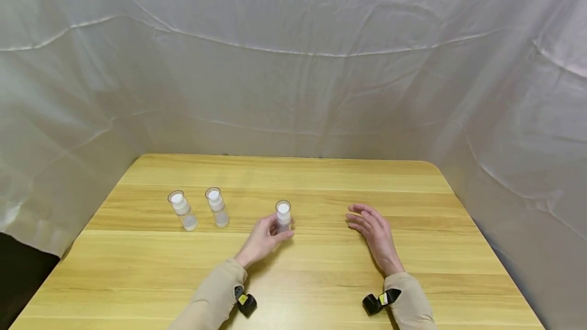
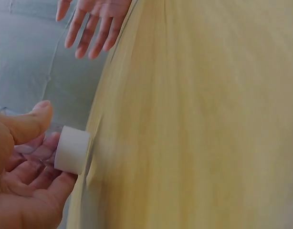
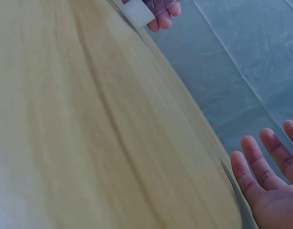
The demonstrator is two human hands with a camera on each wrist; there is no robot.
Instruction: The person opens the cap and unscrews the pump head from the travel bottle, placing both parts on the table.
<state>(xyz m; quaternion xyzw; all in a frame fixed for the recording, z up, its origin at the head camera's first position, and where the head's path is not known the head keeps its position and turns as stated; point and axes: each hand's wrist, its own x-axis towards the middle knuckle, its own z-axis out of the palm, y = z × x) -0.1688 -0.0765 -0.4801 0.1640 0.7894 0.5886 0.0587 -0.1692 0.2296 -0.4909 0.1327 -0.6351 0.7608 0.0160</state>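
Bottle in left hand, contents unclear; 2 similar bottles leftward.

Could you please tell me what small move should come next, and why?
I'd perhaps bring the right hand leftward towards the white-topped bottle: the left hand curls round that bottle, while the right holds nothing and could help steady the bottle's top.

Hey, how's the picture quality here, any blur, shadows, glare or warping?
Head view: fairly even light, a soft shadow beside the left hand, the bottle reasonably clear. Left wrist view: the table looks soft and smeared, its edge bowed. Right wrist view: table grain soft too, a pale sheen at lower left, the sheet tinted bluish.
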